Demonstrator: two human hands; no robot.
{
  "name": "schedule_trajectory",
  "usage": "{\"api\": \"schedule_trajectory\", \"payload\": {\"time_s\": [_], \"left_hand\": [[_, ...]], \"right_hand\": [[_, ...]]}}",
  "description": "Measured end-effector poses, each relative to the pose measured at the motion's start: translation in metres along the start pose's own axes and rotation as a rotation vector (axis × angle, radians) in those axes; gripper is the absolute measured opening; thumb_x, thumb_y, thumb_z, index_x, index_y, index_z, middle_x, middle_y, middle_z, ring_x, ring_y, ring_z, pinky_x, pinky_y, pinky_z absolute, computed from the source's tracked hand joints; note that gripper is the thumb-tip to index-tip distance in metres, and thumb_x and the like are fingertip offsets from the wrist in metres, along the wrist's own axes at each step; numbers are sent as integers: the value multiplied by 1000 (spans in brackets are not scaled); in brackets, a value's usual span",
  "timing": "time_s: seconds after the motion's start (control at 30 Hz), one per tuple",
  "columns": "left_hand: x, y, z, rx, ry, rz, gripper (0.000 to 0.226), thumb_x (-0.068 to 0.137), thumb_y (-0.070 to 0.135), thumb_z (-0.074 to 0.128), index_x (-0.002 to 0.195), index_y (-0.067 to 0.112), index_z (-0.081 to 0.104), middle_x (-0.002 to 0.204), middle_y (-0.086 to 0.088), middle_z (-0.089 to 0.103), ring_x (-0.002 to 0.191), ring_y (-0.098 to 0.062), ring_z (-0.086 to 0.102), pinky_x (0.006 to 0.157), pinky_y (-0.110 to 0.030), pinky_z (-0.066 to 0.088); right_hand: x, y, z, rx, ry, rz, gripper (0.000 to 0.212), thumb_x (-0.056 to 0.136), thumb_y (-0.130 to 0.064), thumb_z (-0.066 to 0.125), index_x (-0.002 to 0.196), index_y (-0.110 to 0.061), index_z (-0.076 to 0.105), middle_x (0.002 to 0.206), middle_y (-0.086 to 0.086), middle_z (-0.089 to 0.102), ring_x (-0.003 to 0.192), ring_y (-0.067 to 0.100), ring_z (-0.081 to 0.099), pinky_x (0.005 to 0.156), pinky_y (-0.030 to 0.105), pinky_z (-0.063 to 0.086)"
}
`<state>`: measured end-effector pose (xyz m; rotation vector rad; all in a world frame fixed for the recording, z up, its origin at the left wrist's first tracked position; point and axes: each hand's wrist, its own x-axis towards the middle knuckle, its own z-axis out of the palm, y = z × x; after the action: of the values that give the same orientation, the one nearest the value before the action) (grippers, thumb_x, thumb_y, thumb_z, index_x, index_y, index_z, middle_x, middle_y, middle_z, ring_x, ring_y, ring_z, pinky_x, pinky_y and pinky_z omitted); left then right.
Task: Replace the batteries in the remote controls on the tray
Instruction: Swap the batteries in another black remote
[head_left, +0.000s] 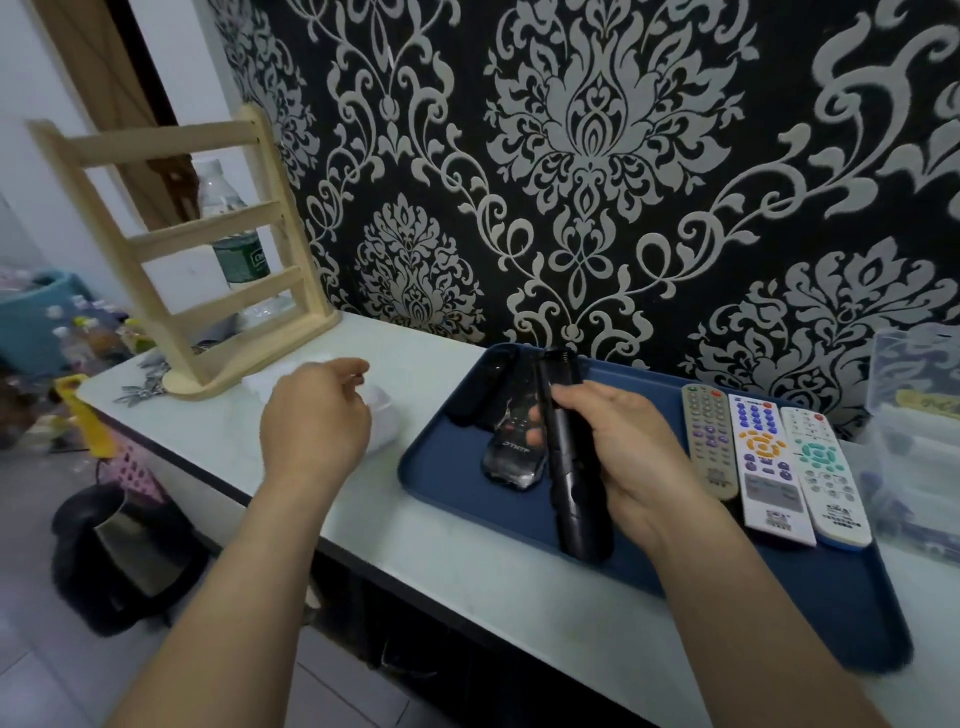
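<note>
A dark blue tray (447, 483) lies on the white counter. My right hand (623, 457) grips a long black remote (571, 493) above the tray, its far end pointing at the wall. Beside it on the tray lie a glossy black remote (511, 452) and another black remote (483, 384) at the far corner. To the right lie a beige remote (709, 441), a white remote with blue and orange buttons (769, 467) and a white remote with teal buttons (826, 473). My left hand (311, 415) hovers over a white object (384, 415) left of the tray, fingers loosely curled.
A wooden ladder rack (208, 249) stands at the counter's far left with a water bottle (234, 234) behind it. A clear plastic box (914, 415) sits right of the tray. A kettle (130, 545) stands on the floor at left.
</note>
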<state>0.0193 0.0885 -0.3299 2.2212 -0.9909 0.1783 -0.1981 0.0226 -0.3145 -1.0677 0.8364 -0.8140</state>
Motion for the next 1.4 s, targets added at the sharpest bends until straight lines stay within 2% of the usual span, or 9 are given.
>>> {"api": "schedule_trajectory", "payload": {"time_s": [0.2,0.33,0.43,0.57,0.7,0.9,1.03,1.2,1.4], "left_hand": [[-12,24,-4,-314,-119,111,29,91,9,52,105,25,72,108,5,72,100,-14,63,93,-26,45],[-42,55,13,-662,-752,161,51,79,46,74,124,27,58,94,7,71,89,-10,67,85,-31,53],[-52,71,20,-717,-961,156,45,83,27,74,121,29,52,87,-2,69,74,-20,67,70,-36,57],[-50,87,15,-849,-668,92,18,89,7,66,98,21,58,69,-2,64,59,-18,59,55,-30,51],[-46,96,10,-1046,-384,6,20,86,6,68,100,16,59,71,-2,62,53,-13,59,47,-23,49],[-61,141,38,-1282,-510,-6,21,98,3,48,101,16,65,69,2,60,55,-7,52,51,-16,47],[-91,183,60,-1111,-582,141,31,97,-2,47,95,21,67,74,4,67,62,-6,61,64,-23,54],[-142,222,95,-474,-527,881,25,95,13,46,107,18,68,103,0,68,98,-17,57,85,-36,46],[-163,252,119,-213,-512,1131,23,94,18,45,89,12,66,92,-2,65,92,-23,54,84,-39,44]], "right_hand": [[3,1,2,41,107,-48,12,89,-23,69,82,-14,75,71,6,72,58,15,66,48,24,49],[3,3,-6,89,149,-106,15,90,-24,68,84,-14,76,81,6,76,62,11,65,47,18,47],[5,3,-15,160,217,-154,8,93,-15,65,87,-14,70,86,7,72,64,12,61,49,18,48],[-1,-7,-33,88,299,-197,34,91,3,60,116,-19,55,95,8,69,67,18,70,55,22,55],[-17,-19,-60,-315,101,-111,11,89,-2,65,92,-12,68,86,9,72,67,10,68,54,14,47],[-41,-29,-83,-340,-296,75,17,97,-6,55,113,-9,59,87,11,75,60,16,68,52,18,47],[-49,-36,-106,-169,86,-135,15,103,-12,45,103,-9,60,64,6,65,48,16,59,45,18,43],[-54,-36,-163,-399,720,-377,14,102,-15,43,101,-8,54,66,9,59,53,19,56,55,32,46],[-69,-36,-228,-808,937,-325,16,99,-20,42,106,-13,55,93,12,67,86,35,60,74,46,50]]}}
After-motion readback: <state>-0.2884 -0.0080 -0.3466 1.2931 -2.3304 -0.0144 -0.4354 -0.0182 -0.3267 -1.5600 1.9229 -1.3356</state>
